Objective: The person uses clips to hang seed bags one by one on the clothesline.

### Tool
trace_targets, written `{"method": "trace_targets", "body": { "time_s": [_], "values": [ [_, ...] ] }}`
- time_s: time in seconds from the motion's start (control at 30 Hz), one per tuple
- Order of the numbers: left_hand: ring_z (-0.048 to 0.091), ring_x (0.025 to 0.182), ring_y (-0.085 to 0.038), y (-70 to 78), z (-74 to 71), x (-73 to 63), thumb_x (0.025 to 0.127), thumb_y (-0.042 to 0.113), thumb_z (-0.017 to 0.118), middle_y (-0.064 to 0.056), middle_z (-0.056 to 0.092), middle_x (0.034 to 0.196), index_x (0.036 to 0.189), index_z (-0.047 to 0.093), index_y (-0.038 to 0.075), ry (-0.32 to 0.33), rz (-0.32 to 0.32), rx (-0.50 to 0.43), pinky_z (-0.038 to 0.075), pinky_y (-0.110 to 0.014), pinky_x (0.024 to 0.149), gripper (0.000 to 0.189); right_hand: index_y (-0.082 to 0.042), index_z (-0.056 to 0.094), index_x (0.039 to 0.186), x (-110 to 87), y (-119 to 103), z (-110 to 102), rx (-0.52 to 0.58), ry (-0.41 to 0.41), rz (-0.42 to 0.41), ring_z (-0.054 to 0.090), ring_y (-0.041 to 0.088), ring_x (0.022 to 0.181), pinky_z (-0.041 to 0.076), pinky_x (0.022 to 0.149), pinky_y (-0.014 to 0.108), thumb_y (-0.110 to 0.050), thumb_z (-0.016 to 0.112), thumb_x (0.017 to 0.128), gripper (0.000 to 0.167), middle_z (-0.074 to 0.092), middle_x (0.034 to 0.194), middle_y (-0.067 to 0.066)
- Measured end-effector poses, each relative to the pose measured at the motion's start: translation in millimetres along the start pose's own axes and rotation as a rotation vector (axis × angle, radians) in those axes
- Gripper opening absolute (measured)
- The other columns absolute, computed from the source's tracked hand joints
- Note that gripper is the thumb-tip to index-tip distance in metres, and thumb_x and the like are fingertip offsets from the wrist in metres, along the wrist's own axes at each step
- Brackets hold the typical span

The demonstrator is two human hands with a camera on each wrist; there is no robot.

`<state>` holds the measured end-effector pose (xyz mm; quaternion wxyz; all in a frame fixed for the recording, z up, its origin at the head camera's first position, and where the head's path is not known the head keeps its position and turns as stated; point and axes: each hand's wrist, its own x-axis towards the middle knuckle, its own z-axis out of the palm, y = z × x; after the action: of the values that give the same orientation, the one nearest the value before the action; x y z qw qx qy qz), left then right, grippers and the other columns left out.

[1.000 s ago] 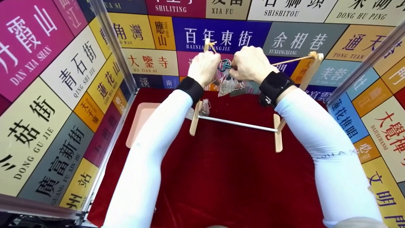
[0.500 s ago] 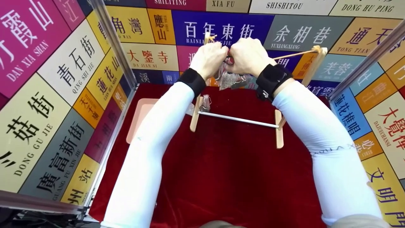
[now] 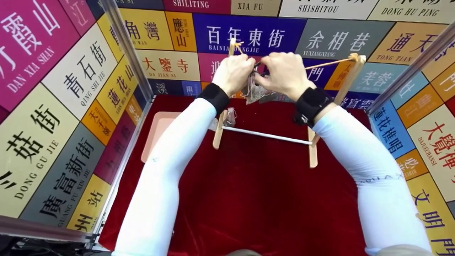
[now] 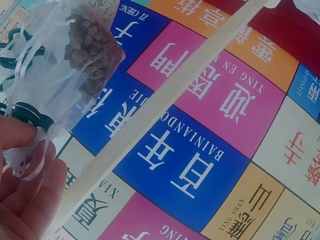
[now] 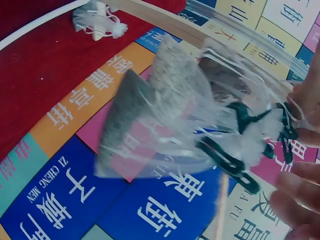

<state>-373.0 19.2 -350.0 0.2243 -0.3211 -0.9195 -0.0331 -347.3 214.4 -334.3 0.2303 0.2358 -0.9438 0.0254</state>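
Note:
Both hands work close together near the top of a wooden frame (image 3: 350, 81). My left hand (image 3: 233, 73) pinches white drawstring ribbons (image 4: 35, 150) at a bag's neck, its thumb beside a dark green plastic clip (image 4: 32, 116). Curled fingers of my right hand (image 3: 286, 74) hold another dark green clip (image 5: 286, 132); my palm is hidden. Small sheer mesh bags hang below: one with brown lumps (image 4: 90, 47), one with pale grains (image 5: 172, 67), one with grey-green filling (image 5: 125, 110). A tan cord (image 3: 325, 65) runs from the frame's right post toward my right hand.
A white rod (image 3: 266, 136) joins the frame's feet low down. More mesh bags (image 3: 230, 116) lie beside the left foot. A pink tray (image 3: 156, 129) is on the red cloth (image 3: 256, 199) at left. Sign-printed panels enclose the back and sides.
A second ago the hands stood farther apart with a green clip showing between them. They came together, and now the right hand sits slightly lower with its finger and thumb parted around the clip.

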Motion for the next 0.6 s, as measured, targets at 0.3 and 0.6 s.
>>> {"method": "trace_targets", "body": {
  "time_s": [0.3, 0.6],
  "values": [
    [0.081, 0.093, -0.037, -4.4, 2.3, -10.9, 0.105, 0.006, 0.06, -0.019, 0.082, 0.113, 0.117, 0.072, 0.001, 0.04, -0.012, -0.053, 0.071, -0.051, 0.08, 0.018, -0.004, 0.074, 0.077, -45.4, 11.6, 22.7, 0.058, 0.13, -0.027, 0.066, 0.037, 0.055, 0.056, 0.05, 0.055, -0.033, 0.069, 0.101, 0.038, 0.076, 0.071, 0.016],
    [0.078, 0.079, -0.032, -28.2, 13.6, -32.9, 0.111, 0.017, 0.059, -0.014, 0.082, 0.103, 0.122, 0.071, 0.005, 0.144, -0.072, -0.136, 0.068, -0.048, 0.07, 0.021, -0.013, 0.065, 0.064, -82.6, 22.9, 43.1, 0.097, 0.018, 0.047, 0.065, 0.036, 0.054, 0.053, 0.049, 0.056, -0.034, 0.068, 0.1, 0.042, 0.069, 0.06, 0.009]
  ]
}}
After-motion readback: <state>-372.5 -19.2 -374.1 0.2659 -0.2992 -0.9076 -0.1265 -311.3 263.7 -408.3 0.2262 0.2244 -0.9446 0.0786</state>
